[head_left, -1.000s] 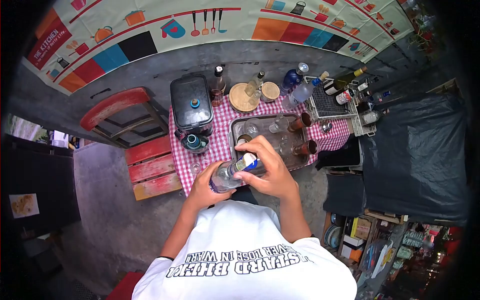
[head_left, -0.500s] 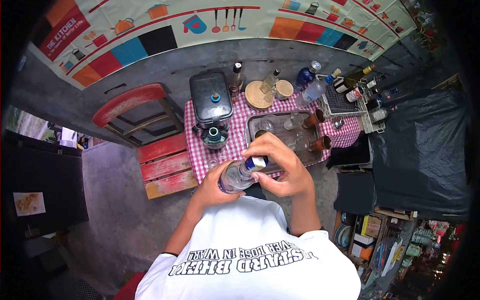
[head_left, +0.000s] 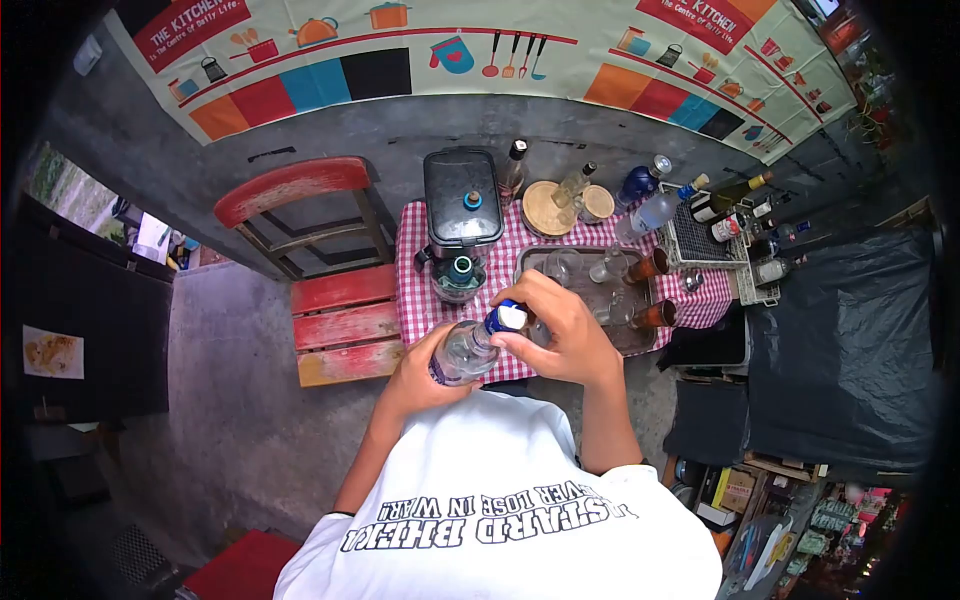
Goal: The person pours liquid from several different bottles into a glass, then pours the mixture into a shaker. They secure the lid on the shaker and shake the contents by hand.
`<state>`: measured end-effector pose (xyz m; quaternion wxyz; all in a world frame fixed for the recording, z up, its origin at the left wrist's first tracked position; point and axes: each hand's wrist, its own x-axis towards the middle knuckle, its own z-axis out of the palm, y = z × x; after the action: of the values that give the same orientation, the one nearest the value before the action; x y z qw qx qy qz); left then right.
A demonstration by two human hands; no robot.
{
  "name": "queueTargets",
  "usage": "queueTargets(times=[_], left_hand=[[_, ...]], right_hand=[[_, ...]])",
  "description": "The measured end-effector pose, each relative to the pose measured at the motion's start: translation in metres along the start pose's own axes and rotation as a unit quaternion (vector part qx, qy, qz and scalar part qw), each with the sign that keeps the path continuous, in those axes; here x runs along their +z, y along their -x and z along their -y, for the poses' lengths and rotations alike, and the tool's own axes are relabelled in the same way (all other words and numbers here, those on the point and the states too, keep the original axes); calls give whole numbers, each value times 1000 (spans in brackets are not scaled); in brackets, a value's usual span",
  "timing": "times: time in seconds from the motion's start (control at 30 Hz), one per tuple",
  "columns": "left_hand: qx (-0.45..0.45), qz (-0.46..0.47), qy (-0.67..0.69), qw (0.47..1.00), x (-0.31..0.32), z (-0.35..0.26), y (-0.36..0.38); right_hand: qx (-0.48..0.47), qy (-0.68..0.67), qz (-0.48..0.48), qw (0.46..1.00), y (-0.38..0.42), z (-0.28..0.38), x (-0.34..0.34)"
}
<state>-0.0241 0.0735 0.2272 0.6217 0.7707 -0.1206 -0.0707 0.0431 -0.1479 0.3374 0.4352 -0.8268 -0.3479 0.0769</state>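
Note:
A clear glass bottle with a blue neck wrap is held in front of my white shirt, tilted up and to the right. My left hand is wrapped round its body. At the top end, my right hand curls its thumb and fingers about the neck and the blue-and-white cap. Part of the grip behind the cap is hidden. Beyond the hands stands a table with a red-checked cloth, bearing a brown tray with several glasses.
A black-lidded container and a teal-topped bottle in a bowl stand at the table's left. Round wooden lids and several bottles line the back. A red chair stands left; a wire rack with bottles is right.
The view has shifted, so the table and wall sit further right and lower. Both hands stay on the bottle, and the right fingers have moved slightly about the cap.

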Motion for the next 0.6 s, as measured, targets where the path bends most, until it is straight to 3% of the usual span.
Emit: queueTargets(times=[0.13, 0.2, 0.33, 0.4, 0.6], left_hand=[[7, -17, -28, 999, 0, 10, 2], [5, -19, -30, 999, 0, 10, 3], [9, -29, -60, 998, -2, 3, 3], [3, -29, -55, 998, -1, 4, 3], [8, -44, -44, 998, -3, 20, 10]], right_hand=[[-45, -28, -3, 999, -3, -1, 2], [-89, -48, -50, 994, -5, 1, 7], [-50, 0, -41, 998, -6, 12, 4], [-7, 55, 14, 998, -5, 6, 4], [-92, -10, -33, 995, -16, 22, -7]])
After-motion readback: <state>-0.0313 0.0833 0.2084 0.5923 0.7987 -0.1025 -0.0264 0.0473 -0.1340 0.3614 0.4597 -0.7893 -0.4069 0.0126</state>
